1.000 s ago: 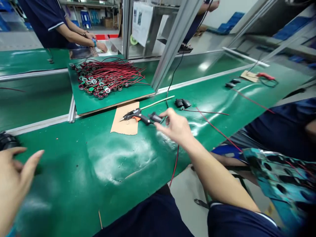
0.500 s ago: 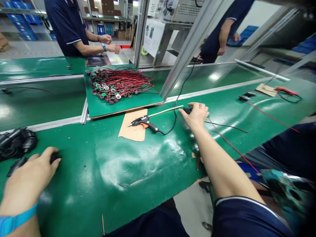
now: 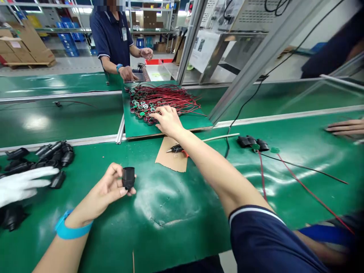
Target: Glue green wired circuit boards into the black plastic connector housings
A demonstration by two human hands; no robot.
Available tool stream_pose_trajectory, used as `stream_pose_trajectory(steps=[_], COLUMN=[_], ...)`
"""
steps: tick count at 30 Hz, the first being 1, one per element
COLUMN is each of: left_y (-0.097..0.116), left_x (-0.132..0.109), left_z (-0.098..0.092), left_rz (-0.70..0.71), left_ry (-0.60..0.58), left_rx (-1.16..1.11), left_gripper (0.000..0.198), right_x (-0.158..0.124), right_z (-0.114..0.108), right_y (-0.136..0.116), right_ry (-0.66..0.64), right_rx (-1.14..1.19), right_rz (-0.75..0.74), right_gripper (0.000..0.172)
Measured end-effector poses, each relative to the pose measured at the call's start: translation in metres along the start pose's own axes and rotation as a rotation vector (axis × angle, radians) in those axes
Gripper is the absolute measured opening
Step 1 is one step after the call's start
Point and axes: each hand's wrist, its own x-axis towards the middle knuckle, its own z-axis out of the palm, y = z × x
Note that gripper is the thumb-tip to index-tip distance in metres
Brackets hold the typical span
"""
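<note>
My left hand [image 3: 109, 185] holds a black plastic cup-shaped housing [image 3: 129, 177] upright above the green table, between thumb and fingers. A blue band circles that wrist. My right hand [image 3: 169, 121] reaches over the front of a heap of small round components with red and black wires [image 3: 170, 94]. Its thumb and fingers are apart at the components, and nothing is visibly held. The heap lies on a green raised board [image 3: 133, 131]. Below my right forearm, a glue gun [image 3: 174, 148] rests on a piece of cardboard [image 3: 170, 163], partly covered by the arm.
Black housings [image 3: 55, 153] are heaped at the left, with a white-gloved hand [image 3: 22, 185] beside them. More black housings [image 3: 253, 142] with wired discs stand at the right. Another person's hand [image 3: 347, 126] is at the right edge. A co-worker [image 3: 113, 41] stands behind the metal frame.
My left hand has come from the left heap toward the middle with a black housing. My right hand has left the housings on the right and moved to the wired components. A gloved hand has appeared.
</note>
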Motion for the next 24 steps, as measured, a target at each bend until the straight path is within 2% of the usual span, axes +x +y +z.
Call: stream_pose_trajectory(steps=[3, 6, 10, 13, 16, 18, 21, 24], left_y=[0.001, 0.000, -0.002, -0.004, -0.008, -0.012, -0.018, -0.020], left_x=[0.002, 0.005, 0.012, 0.017, 0.018, 0.017, 0.014, 0.010], left_z=[0.004, 0.008, 0.014, 0.016, 0.017, 0.019, 0.028, 0.042], left_rz=[0.011, 0.012, -0.013, 0.018, 0.100, 0.159, 0.232, 0.227], left_ry=[0.025, 0.096, 0.245, 0.399, 0.544, 0.536, 0.402, 0.265], left_rx=[-0.134, -0.154, -0.079, -0.044, 0.004, 0.026, 0.032, 0.027], left_gripper=[0.045, 0.058, 0.045, 0.045, 0.055, 0.058, 0.049, 0.041], right_x=[0.015, 0.019, 0.019, 0.011, -0.016, -0.043, -0.086, -0.117], right_z=[0.000, 0.000, -0.004, -0.020, -0.052, -0.080, -0.115, -0.134], right_y=[-0.006, -0.011, -0.025, -0.049, -0.082, -0.102, -0.123, -0.132], right_ry=[-0.079, -0.148, -0.215, -0.212, -0.183, -0.144, -0.112, -0.078], right_rx=[-0.022, -0.036, -0.022, 0.003, 0.049, 0.088, 0.159, 0.231], right_rz=[-0.057, -0.091, -0.087, -0.045, -0.060, -0.124, -0.227, -0.240], right_gripper=[0.036, 0.034, 0.032, 0.033, 0.032, 0.027, 0.019, 0.014])
